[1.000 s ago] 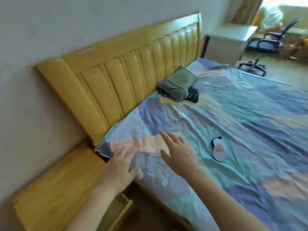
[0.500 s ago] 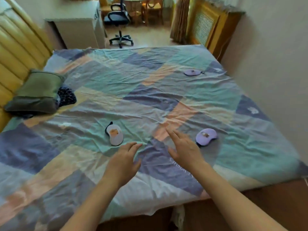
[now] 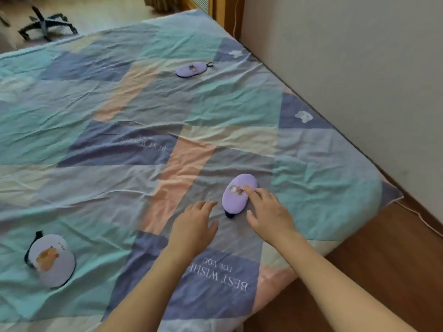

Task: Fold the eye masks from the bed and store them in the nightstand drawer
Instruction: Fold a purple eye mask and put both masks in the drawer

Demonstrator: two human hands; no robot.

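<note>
Head view: right hand point(image 3: 268, 213), grip loose, fingertips touching a soft lilac oval eye mask point(image 3: 238, 194) with a small, blurry brown print. Left hand point(image 3: 194, 226) hovers beside it, grip relaxed and holding nothing.

Between my forearms, on a near blue patch of the bedsheet point(image 3: 143, 116), white letters read "BEST WISHES FOR YOU", upside down to me. Farther off, on another blue patch left of centre, the same kind of lettering starts with "BEST", but the rest is too faint to read.
</note>
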